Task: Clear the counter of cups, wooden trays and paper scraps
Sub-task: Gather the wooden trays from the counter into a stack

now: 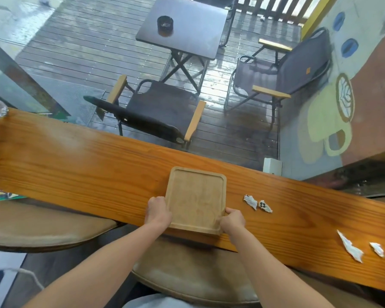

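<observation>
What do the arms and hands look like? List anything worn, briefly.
Nothing worn shows. The left hand and right hand are bare: no gloves, rings or marks visible. The left forearm and right forearm are bare too, with no sleeve, watch or bracelet in view.

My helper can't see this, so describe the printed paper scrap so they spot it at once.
On the long wooden counter, look right of the wooden tray. Beside a plain scrap lies the printed scrap, farther from the tray, the only one with black marks.
</observation>
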A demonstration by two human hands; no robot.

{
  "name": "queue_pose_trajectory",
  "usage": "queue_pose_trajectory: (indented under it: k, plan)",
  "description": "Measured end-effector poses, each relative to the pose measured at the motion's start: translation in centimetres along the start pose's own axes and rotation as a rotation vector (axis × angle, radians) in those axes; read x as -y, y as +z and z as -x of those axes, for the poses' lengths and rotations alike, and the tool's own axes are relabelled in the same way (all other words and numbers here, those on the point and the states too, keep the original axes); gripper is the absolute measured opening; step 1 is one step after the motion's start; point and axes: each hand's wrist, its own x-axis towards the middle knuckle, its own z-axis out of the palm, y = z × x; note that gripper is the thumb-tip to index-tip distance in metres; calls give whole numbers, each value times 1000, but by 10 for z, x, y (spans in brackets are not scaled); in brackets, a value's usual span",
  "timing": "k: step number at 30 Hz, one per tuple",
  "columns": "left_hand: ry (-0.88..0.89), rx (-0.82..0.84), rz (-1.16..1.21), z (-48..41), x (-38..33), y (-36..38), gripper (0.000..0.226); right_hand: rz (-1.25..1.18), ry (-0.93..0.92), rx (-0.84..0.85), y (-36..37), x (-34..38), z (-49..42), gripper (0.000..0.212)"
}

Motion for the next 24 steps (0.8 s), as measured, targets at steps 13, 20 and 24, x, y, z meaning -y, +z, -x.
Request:
queue_pose_trajectory:
  k: [13,20,24]
  plan:
    - [-47,63,64,-2,1,-6,12,39,-4,-23,1,3,10,52]
    - [-134,165,214,-21,-12,-12,17,-76,18,32,-3,8,6,47]
    - [-229,157,276,-29,-19,-8,19,-175,42,58,4,15,-3,50]
